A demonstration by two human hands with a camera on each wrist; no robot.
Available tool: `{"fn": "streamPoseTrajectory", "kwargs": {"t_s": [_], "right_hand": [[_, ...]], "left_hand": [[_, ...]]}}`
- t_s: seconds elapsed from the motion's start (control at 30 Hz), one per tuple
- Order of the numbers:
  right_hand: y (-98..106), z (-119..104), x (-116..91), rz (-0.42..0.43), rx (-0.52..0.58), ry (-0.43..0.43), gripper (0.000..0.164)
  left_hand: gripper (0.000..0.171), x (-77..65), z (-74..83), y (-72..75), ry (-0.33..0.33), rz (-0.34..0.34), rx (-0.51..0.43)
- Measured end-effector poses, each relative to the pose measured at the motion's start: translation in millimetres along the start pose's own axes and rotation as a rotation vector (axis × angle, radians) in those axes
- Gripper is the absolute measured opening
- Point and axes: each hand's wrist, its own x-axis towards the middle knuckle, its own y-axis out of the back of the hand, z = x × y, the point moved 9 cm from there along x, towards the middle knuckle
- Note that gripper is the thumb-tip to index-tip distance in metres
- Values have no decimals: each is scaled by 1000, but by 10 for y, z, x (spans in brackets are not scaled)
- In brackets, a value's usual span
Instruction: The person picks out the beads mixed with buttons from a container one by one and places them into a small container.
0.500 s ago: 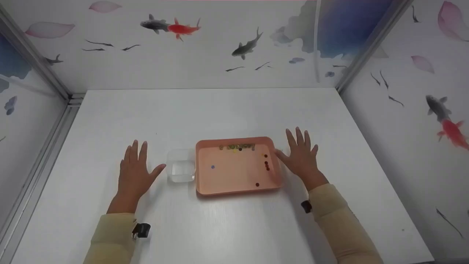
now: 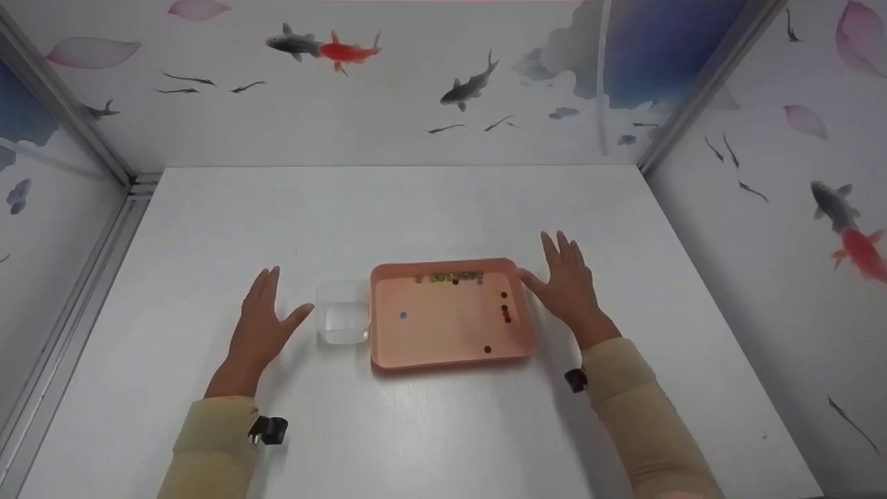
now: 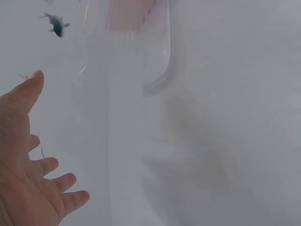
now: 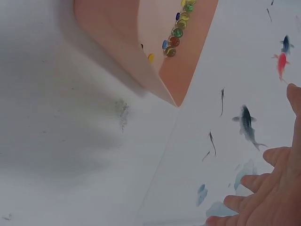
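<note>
A pink tray (image 2: 443,339) lies on the white table. Glass marbles (image 4: 177,32) line its far side, and small coloured discs (image 2: 504,308) are scattered inside, several of them dark. Against the tray's left side stands a clear plastic box (image 2: 343,322). My left hand (image 2: 260,329) hovers left of the box, fingers straight and thumb spread toward it, holding nothing. On the other side, my right hand (image 2: 568,287) is raised with straight fingers, its thumb overlapping the tray's right rim in the head view; it holds nothing either.
White wall panels (image 2: 388,118) printed with fish and petals enclose the table (image 2: 443,430) at the back and both sides. Metal frame posts (image 2: 76,97) stand at the corners. Both beige sleeves (image 2: 215,443) carry a small black device at the wrist.
My left hand has turned, its fingers now closer together and seen more edge-on. My right hand has risen slightly, its fingers drawn nearer each other. The tray and box stay put.
</note>
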Motion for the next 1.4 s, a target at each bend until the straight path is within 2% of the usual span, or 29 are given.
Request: {"fn": "streamPoseTrajectory", "kwargs": {"t_s": [0.37, 0.63, 0.8, 0.97, 1.2, 1.4], "right_hand": [[-28, -101, 54, -24, 162, 26, 87], [-42, -178, 90, -28, 285, 42, 81], [-39, -220, 114, -35, 325, 40, 81], [-25, -268, 140, -31, 381, 37, 83], [-45, -321, 191, -23, 446, 36, 81], [-78, -347, 226, -16, 489, 27, 75]], "left_hand": [[94, 32, -27, -118, 69, -94, -129], [82, 87, -57, -208, 128, -143, -234], [70, 93, -75, -232, 142, -156, -222], [61, 91, -74, -247, 116, -159, -203], [57, 82, -60, -299, 99, -182, -252], [57, 78, -47, -331, 115, -193, -234]]}}
